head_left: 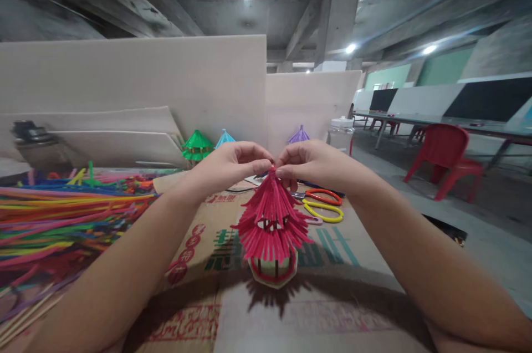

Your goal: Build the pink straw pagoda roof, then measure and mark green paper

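Pink tower (272, 203) with its tip between left hand (226, 164) and right hand (318, 167)

The tower stands up tall, so its long way runs from the base up to the thin tip. The tip is the part that counts here. It sits right where the two hands meet, and neither hand is plainly nearer to it. The left hand comes in from the left and the right hand from the right. Both are closed in a small pinch at the tip, thumb close to finger. The spot is too small to tell which one holds tighter.

The rest of the tower lies below the hands, straight in front of the person, in the gap between the two arms. It has two frilly roofs, one over the other. The base seems to rest on the card (332, 286), with a dark shadow on the near side.

Just beyond the tower, to the right, are the scissors (321, 203), near the right hand. A big pile of fuzzy sticks (75, 214) lies off to the left, past the left arm.
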`<state>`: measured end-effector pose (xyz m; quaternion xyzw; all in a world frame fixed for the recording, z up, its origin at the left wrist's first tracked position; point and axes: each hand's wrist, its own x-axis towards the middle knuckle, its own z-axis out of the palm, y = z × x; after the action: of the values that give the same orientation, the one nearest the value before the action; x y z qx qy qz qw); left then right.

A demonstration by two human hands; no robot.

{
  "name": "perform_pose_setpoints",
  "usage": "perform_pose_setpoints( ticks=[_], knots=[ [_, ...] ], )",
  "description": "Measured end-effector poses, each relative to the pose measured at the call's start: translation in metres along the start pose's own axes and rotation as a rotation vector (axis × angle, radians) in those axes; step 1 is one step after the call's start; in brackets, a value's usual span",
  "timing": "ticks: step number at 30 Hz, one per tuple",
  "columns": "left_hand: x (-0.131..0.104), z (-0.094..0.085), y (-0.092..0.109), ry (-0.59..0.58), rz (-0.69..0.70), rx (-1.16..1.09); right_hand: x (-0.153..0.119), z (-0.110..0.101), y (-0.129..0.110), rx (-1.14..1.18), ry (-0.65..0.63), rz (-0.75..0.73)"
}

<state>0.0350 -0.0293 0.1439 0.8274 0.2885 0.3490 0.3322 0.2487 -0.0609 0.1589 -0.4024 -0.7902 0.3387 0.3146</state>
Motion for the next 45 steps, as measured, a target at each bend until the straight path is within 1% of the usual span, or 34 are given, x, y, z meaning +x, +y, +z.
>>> perform_pose_setpoints(
  ticks=[2,4,8,12,16,19,23,25,29,32,34,38,41,45],
  knots=[
    [0.001,0.000,0.000,0.015,0.029,-0.005,0.000,0.001,0.000,-0.007,-0.020,0.001],
    [0.001,0.000,-0.002,0.009,0.026,-0.014,0.000,0.001,0.000,-0.015,-0.024,-0.005],
    [0.001,-0.001,-0.005,-0.026,-0.038,-0.071,-0.001,0.000,0.000,-0.044,-0.009,-0.010],
    [0.000,0.000,-0.003,-0.074,-0.076,-0.128,-0.002,-0.004,0.001,-0.071,-0.014,-0.027],
    [0.001,0.002,-0.001,-0.099,-0.050,-0.141,-0.002,-0.006,0.001,-0.084,-0.030,-0.044],
    [0.003,0.004,-0.003,-0.111,-0.026,-0.196,-0.001,-0.005,0.000,-0.073,-0.034,-0.051],
    [0.004,0.006,-0.004,-0.096,-0.032,-0.276,-0.001,-0.003,0.000,-0.116,-0.014,-0.051],
    [0.003,0.006,-0.003,-0.081,-0.050,-0.239,-0.004,-0.001,-0.001,-0.208,0.040,-0.066],
    [0.001,0.006,0.002,-0.031,-0.066,-0.062,-0.013,0.008,-0.006,-0.491,0.223,-0.160],
    [-0.001,0.006,0.005,-0.011,-0.060,-0.025,-0.017,0.013,-0.010,-0.622,0.290,-0.219],
    [-0.002,0.005,0.005,-0.026,-0.048,-0.023,-0.019,0.013,-0.011,-0.627,0.284,-0.233],
    [-0.001,0.001,-0.001,-0.072,-0.044,-0.003,-0.020,0.009,-0.011,-0.588,0.216,-0.242],
    [0.000,-0.002,-0.004,-0.082,-0.027,0.016,-0.022,0.007,-0.011,-0.604,0.199,-0.239],
    [-0.001,-0.002,-0.005,-0.095,0.011,0.035,-0.022,0.007,-0.012,-0.601,0.168,-0.230]
  ],
)
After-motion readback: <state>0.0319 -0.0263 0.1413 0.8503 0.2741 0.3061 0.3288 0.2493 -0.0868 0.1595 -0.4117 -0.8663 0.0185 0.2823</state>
